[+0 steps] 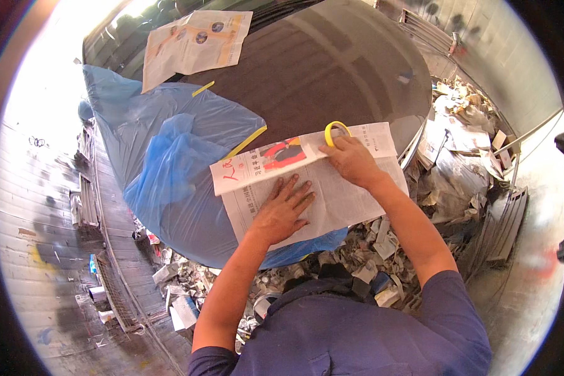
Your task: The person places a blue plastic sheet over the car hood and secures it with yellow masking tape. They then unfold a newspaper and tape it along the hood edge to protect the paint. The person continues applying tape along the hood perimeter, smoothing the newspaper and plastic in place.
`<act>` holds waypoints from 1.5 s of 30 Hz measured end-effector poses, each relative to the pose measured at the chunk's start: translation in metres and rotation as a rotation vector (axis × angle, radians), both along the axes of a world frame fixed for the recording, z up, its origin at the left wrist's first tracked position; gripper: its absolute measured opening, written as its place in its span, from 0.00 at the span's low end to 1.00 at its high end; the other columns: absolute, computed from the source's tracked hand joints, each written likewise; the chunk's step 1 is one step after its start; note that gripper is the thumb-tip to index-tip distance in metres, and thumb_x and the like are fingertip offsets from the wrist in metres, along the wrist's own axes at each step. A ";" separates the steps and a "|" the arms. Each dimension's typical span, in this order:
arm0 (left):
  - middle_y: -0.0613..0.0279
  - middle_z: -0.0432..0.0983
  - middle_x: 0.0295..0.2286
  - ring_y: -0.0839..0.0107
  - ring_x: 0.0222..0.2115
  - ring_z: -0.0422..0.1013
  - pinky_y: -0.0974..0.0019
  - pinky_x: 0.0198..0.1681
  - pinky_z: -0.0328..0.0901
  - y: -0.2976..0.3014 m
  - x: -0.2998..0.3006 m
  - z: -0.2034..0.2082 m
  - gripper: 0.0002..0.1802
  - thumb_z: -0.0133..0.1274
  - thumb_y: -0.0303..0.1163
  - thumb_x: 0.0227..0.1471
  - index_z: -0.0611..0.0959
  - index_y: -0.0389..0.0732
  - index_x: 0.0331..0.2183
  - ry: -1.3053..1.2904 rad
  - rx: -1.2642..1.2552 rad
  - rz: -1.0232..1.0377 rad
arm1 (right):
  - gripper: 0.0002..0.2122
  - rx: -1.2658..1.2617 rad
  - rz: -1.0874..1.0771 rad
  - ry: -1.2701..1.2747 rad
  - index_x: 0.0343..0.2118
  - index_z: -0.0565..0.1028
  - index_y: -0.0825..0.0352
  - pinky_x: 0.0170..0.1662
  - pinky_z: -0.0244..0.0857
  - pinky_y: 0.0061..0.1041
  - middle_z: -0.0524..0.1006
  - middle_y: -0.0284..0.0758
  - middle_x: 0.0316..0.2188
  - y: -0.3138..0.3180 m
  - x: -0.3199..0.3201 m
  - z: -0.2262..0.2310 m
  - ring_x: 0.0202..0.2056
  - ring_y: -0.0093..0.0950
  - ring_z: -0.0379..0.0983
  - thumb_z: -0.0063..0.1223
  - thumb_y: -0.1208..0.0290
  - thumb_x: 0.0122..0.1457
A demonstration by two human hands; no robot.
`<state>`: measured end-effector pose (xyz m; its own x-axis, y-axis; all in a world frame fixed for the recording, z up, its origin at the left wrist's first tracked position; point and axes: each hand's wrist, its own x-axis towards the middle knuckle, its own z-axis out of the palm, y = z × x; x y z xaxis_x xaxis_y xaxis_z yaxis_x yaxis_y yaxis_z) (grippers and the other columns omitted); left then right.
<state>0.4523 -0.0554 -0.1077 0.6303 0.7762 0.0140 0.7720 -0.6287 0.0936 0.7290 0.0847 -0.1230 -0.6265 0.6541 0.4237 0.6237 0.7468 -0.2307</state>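
Observation:
A newspaper [351, 200] lies folded over the near edge of a dark car panel [332, 75], partly on blue plastic film [169, 169]. My left hand [283, 216] rests flat on the paper, fingers spread. At the paper's upper right, my right hand [355, 161] grips a roll of yellow masking tape [328, 133]; its fingertips are partly hidden under the roll and paper. Left of the newspaper, a yellow tape strip [247, 141] runs along the film's edge. Farther back, a shorter tape strip [203, 88] sits on the film's upper border.
Another newspaper sheet [194, 47] lies on the far left of the car. Crumpled paper and plastic litter [460, 169] cover the floor at right and below the car. Metal grates [507, 225] stand near the right wall, with another grate [116, 288] at left.

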 end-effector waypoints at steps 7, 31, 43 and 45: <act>0.60 0.61 0.74 0.45 0.74 0.55 0.36 0.78 0.45 -0.012 -0.029 -0.027 0.42 0.62 0.60 0.61 0.74 0.60 0.72 -0.088 0.005 0.278 | 0.14 -0.007 0.135 -0.045 0.52 0.84 0.60 0.65 0.69 0.48 0.81 0.43 0.53 -0.014 0.025 0.034 0.60 0.48 0.76 0.66 0.70 0.63; 0.54 0.84 0.54 0.53 0.56 0.79 0.42 0.62 0.69 -0.083 -0.058 0.016 0.24 0.65 0.47 0.61 0.88 0.48 0.55 -0.105 -0.041 0.372 | 0.23 -0.111 0.214 -0.029 0.38 0.84 0.69 0.66 0.66 0.50 0.79 0.45 0.48 -0.080 0.003 0.016 0.56 0.47 0.74 0.71 0.49 0.58; 0.48 0.59 0.74 0.48 0.76 0.51 0.41 0.79 0.48 -0.001 0.012 0.048 0.43 0.67 0.47 0.60 0.74 0.36 0.69 -0.219 0.132 0.196 | 0.15 -0.156 0.069 0.078 0.41 0.85 0.68 0.54 0.73 0.46 0.76 0.44 0.40 -0.073 0.005 0.009 0.46 0.47 0.78 0.70 0.60 0.61; 0.48 0.55 0.75 0.48 0.78 0.47 0.39 0.80 0.44 0.018 0.011 0.024 0.45 0.66 0.50 0.61 0.72 0.37 0.70 -0.216 0.165 0.259 | 0.18 -0.207 -0.002 0.118 0.49 0.83 0.68 0.57 0.72 0.46 0.76 0.45 0.44 -0.073 0.002 0.000 0.49 0.49 0.76 0.70 0.62 0.61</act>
